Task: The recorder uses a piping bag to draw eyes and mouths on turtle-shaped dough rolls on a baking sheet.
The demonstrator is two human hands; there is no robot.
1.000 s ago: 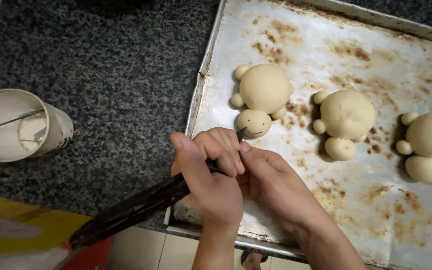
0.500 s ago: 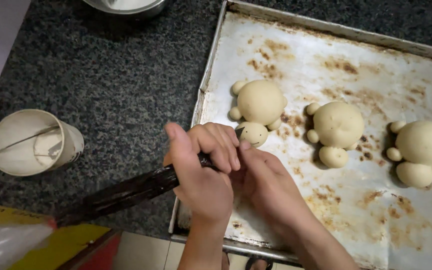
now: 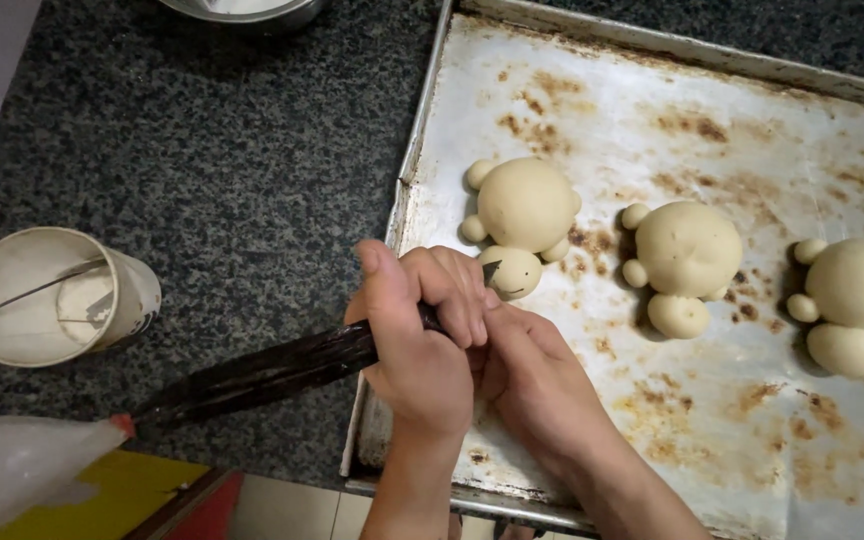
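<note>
My left hand is wrapped around a dark piping bag whose tip touches the small round head of a turtle-shaped dough piece. My right hand lies against the left one, its fingers steadying the bag near the tip. The dough piece sits on a stained metal baking tray. Two more turtle-shaped dough pieces lie to its right on the same tray.
A white paper cup with a thin stick in it stands on the dark speckled counter at the left. A metal bowl rim shows at the top edge. A clear plastic bag lies at bottom left.
The view has shifted slightly; my hands and the bag stay at the leftmost dough piece's head, with the tip now touching it.
</note>
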